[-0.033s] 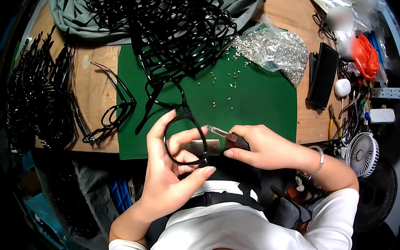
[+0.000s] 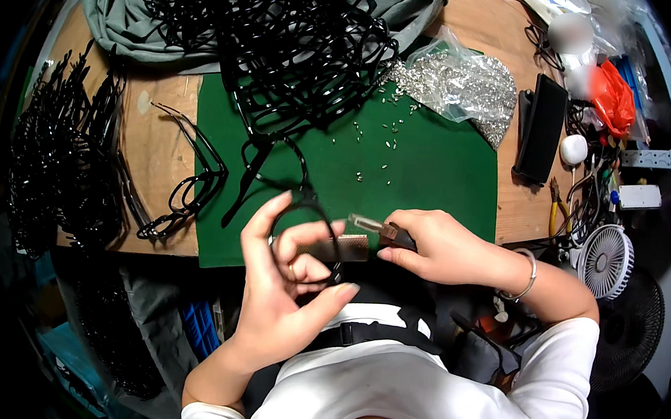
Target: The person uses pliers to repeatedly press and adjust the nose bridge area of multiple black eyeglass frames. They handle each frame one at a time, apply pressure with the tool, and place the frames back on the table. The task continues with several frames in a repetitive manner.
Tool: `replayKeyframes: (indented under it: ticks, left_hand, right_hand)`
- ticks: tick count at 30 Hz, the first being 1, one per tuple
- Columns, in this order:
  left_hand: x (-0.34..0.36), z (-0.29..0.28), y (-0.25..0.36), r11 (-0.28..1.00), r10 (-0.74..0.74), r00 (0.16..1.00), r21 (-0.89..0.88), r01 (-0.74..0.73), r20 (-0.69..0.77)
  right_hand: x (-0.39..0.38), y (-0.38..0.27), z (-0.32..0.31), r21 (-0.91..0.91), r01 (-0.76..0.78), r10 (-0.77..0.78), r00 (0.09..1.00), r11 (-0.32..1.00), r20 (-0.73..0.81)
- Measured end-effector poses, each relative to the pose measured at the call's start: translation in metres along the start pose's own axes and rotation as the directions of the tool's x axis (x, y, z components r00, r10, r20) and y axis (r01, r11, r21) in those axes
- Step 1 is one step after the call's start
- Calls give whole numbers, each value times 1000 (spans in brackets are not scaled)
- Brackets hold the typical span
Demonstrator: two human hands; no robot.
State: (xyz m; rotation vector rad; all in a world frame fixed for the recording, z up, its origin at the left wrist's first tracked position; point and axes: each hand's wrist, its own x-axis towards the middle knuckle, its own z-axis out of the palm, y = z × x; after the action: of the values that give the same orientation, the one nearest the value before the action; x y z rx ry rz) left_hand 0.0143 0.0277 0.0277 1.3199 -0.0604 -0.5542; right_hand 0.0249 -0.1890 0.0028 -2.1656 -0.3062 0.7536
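A black eyeglass frame [image 2: 337, 251] is in my left hand [image 2: 267, 303], pinched by the thumb and fingers at the near rim; its other rim and an arm reach away over the green mat. My right hand [image 2: 432, 246] is closed around pliers [image 2: 388, 232], whose metal jaws point left, just right of the frame. Whether the jaws hold anything is too small to tell. Below them, at the mat's near edge, sits a ridged metal block [image 2: 354, 247], partly hidden behind my left fingers.
Black eyeglass frames are heaped on a grey cloth [image 2: 105, 14] at the back, with more piled at the left [image 2: 68, 162]. An open clear bag [image 2: 462, 81] spills small silver pieces onto the green mat [image 2: 419, 161]. A phone [image 2: 544, 128], cutters [image 2: 556, 209] and a small fan [image 2: 606, 261] line the right.
The eyeglass frame has turned slightly in my left hand, its rim looking narrower and blurred. The pliers' jaws are tilted a little differently.
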Motion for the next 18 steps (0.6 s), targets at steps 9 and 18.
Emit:
replayKeyframes:
  ticks: [9, 18]
  left_hand:
    - [-25, 8, -26, 989, 2, 999, -149, -8, -43]
    - [-21, -10, -25, 895, -257, 962, -353, 273, 91]
  right_hand:
    - [40, 27, -1, -352, -48, -67, 949, 935, -307]
    - [37, 15, -4, -317, -41, -49, 961, 948, -273]
